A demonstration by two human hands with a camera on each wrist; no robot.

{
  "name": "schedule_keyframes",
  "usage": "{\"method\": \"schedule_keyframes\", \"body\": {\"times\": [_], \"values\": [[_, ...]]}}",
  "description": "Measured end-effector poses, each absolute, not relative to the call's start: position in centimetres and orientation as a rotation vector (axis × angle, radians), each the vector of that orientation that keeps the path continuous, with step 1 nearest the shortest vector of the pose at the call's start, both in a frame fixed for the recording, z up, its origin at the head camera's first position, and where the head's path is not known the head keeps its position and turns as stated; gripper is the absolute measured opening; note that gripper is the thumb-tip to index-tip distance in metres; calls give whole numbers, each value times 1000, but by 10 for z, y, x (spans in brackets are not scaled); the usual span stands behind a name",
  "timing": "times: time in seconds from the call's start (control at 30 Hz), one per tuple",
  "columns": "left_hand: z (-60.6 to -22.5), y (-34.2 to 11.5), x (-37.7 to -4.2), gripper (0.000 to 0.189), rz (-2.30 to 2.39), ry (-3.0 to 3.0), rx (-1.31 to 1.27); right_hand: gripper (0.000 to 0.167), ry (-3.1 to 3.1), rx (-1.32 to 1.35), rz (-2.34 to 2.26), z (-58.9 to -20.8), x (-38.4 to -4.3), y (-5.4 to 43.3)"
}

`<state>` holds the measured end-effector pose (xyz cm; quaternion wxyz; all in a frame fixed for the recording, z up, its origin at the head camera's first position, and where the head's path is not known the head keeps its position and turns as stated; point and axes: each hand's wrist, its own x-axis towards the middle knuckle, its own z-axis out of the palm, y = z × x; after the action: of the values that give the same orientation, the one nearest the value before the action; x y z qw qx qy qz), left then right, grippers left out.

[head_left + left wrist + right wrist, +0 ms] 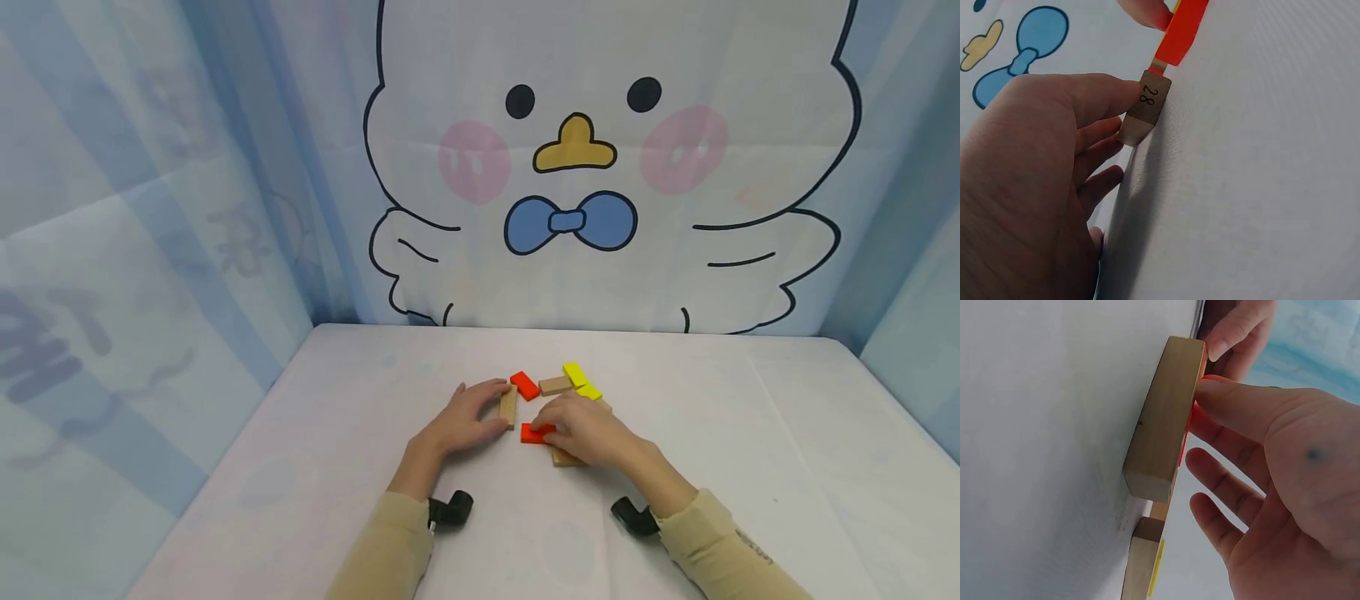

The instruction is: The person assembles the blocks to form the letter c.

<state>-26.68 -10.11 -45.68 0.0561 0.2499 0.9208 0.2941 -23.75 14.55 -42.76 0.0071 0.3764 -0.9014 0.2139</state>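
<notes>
Pinched in left hand [467, 421] fingers on the worktop [750, 467], wooden block [508, 407] lying lengthwise away; right hand [585, 429] fingers apparently pinching red block [534, 433] just beside.

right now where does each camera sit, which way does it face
Head: above, facing forward and down at the white table and duck backdrop; both hands and sleeves show.
Left wrist: beside the left hand, looking along its fingers at the wooden block marked 28.
Right wrist: under the right hand, facing a plain wooden block.
Head and left wrist share the red block.
</notes>
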Motion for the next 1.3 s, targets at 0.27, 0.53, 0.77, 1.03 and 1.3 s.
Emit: {"method": "schedule_keyframes", "body": {"times": [0.27,0.53,0.77,1.03,1.3], "values": [[-456,-100,-267,59,889,2790,760,20,-2829,1202,693,-428,-236,143],[-458,-99,-267,59,897,2793,761,19,-2831,1243,712,-427,-232,140],[-460,-100,-266,58,911,2800,780,22,-2842,1269,699,-426,-231,140],[-457,-98,-265,54,915,2796,774,27,-2896,1310,675,-419,-228,147],[-458,-98,-268,54,918,2795,808,28,-2889,1312,675,-421,-229,146]]}}
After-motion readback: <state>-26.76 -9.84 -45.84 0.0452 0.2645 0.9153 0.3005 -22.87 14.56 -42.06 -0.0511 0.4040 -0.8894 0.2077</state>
